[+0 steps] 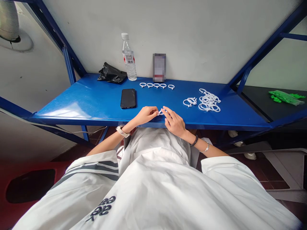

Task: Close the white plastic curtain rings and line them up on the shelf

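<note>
At the front edge of the blue table, a small white plastic ring (pixel 161 112) is held between my two hands and partly hidden by the fingers. My left hand (pixel 146 115) is closed, its thumb and forefinger pinching the ring's left side. From the other side, my right hand (pixel 175 122) grips the ring with its fingertips, the remaining fingers loosely bent. Several similar rings with small tabs (pixel 156 85) stand in a row farther back. To the right lies a tangled pile of white rings (pixel 209 101), with a smaller cluster (pixel 190 102) beside it.
The blue table (pixel 96 105) carries a black phone (pixel 128 98) left of my hands. Along the wall are a crumpled black bag (pixel 111 73), a water bottle (pixel 129 64) and an upright blurred rectangular object (pixel 159 67). Bright green pieces in a bag (pixel 285 97) lie on a dark surface at right.
</note>
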Action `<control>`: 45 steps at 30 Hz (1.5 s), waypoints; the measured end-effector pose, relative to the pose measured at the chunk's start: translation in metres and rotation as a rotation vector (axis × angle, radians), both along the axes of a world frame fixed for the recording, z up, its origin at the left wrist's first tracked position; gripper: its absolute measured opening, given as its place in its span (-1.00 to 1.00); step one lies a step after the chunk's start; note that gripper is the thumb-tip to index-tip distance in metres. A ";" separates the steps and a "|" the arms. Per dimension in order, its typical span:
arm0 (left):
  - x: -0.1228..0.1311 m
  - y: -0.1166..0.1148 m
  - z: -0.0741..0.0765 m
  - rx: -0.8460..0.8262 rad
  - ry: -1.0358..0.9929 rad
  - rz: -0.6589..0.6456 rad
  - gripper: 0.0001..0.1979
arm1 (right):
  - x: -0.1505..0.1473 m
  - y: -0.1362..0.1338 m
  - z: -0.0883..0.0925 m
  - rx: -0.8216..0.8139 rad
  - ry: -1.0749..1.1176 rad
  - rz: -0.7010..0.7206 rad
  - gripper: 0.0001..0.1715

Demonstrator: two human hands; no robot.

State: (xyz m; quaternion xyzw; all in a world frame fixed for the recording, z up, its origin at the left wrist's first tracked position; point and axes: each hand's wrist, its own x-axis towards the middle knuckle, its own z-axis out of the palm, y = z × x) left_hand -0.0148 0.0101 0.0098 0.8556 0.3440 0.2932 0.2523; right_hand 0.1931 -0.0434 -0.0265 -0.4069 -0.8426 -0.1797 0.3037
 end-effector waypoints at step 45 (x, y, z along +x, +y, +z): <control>-0.002 0.001 -0.001 0.008 0.047 0.002 -0.70 | 0.001 -0.002 0.001 -0.061 -0.080 -0.023 -0.38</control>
